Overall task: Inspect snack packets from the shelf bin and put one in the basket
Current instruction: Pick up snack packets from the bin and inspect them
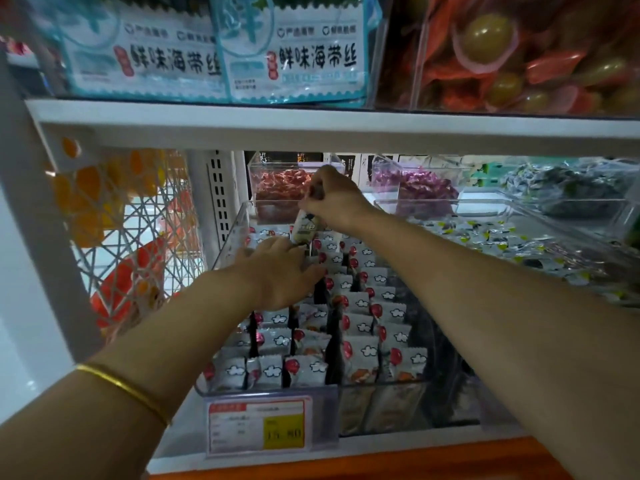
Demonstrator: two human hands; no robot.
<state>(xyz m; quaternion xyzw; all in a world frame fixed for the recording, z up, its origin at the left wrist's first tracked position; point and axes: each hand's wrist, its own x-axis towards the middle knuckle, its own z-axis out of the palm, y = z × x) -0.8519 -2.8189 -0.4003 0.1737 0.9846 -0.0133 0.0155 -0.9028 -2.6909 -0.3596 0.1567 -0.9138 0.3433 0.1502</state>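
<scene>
One snack packet (306,230) hangs clear of the rest, pinched by its top edge in the right hand (334,199), whose fingers are curled closed on it above the far end of the clear shelf bin (228,245). The left hand (280,271) lies just below, fingers fairly straight across the tops of the standing packets (360,327), gripping nothing I can make out.

To inspect it well, bring the packet nearer and turn its printed face up (the light under the shelf (311,128) looks dim), while the left hand steadies the rows so that none tip. No basket shows here. A price tag (256,426) fronts the bin.
</scene>
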